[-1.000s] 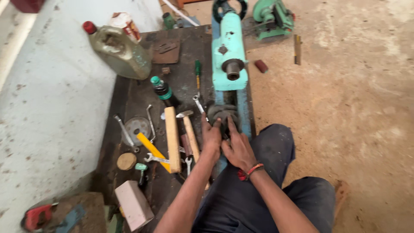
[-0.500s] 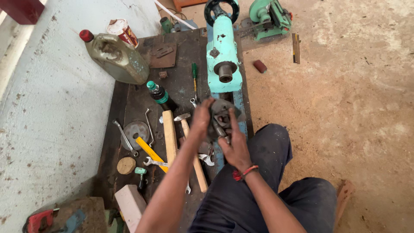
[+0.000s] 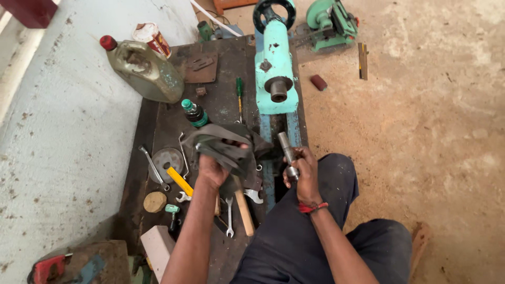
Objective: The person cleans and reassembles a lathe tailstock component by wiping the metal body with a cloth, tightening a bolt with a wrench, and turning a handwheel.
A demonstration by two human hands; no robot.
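While the left hand bunches a grimy grey rag at ten o'clock of the right hand, that hand wraps a short grey steel shaft; wiping goes best gripped low, rag drawn lengthwise, clear of the turquoise lathe headstock at twelve.

Workshop floor in daylight

A dark, oil-stained board is lying between a pale speckled concrete slab and a dusty tan floor, with even daylight falling across everything.
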